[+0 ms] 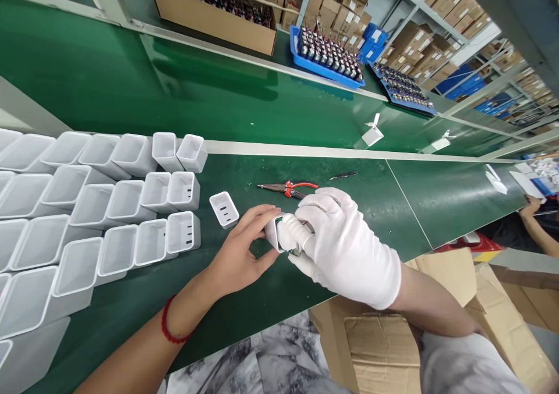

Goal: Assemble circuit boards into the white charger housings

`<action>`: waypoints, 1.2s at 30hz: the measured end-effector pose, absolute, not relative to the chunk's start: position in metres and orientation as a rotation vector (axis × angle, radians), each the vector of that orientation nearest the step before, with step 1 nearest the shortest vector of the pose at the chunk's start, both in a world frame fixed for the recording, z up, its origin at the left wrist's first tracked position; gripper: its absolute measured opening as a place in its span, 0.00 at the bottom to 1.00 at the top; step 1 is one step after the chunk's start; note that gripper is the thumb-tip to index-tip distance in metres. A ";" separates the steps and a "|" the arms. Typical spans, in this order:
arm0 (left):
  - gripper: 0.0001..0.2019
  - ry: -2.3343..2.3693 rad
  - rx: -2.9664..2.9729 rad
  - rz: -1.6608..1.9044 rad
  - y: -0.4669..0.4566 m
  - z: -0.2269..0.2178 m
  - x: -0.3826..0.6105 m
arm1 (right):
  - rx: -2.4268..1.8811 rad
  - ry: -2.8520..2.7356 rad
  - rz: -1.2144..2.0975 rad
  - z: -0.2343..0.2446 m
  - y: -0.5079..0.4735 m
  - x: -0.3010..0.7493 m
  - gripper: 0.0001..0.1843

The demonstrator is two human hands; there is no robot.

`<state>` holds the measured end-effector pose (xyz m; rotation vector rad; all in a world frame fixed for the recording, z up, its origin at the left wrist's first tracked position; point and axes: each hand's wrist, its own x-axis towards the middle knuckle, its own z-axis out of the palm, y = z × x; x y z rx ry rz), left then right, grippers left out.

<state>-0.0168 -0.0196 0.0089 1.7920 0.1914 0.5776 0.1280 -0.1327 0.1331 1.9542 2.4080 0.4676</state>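
Observation:
My bare left hand (pixel 241 248), a red cord at its wrist, pinches a small white plastic casing (pixel 275 234) from the left, just above the green table (pixel 131 91). My right hand (pixel 338 245), in a white glove, closes on the same casing from the right, and a bit of an insert shows under its fingers. One loose white casing (pixel 224 209) lies open side up just left of my hands. Red-handled pliers (pixel 289 188) lie right behind the hands.
Rows of empty white casings (pixel 87 208) lie at the left. A cardboard box (pixel 209 10) and blue trays of parts (pixel 327 53) stand across the belt. Open cardboard boxes (pixel 437 324) sit by my lap. Another person's arm (pixel 539 222) shows at the far right.

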 end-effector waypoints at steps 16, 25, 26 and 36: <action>0.32 0.194 1.796 0.575 -0.020 0.009 -0.018 | 1.953 2.381 0.435 0.132 -0.133 0.126 0.13; 0.31 0.192 1.795 0.584 -0.019 0.009 -0.017 | 1.958 2.358 0.416 0.132 -0.134 0.126 0.13; 0.31 0.191 1.800 0.585 -0.019 0.009 -0.017 | 1.957 2.354 0.404 0.132 -0.134 0.126 0.13; 0.26 0.219 1.611 0.576 -0.020 0.009 -0.015 | 2.099 2.477 0.338 0.136 -0.128 0.127 0.26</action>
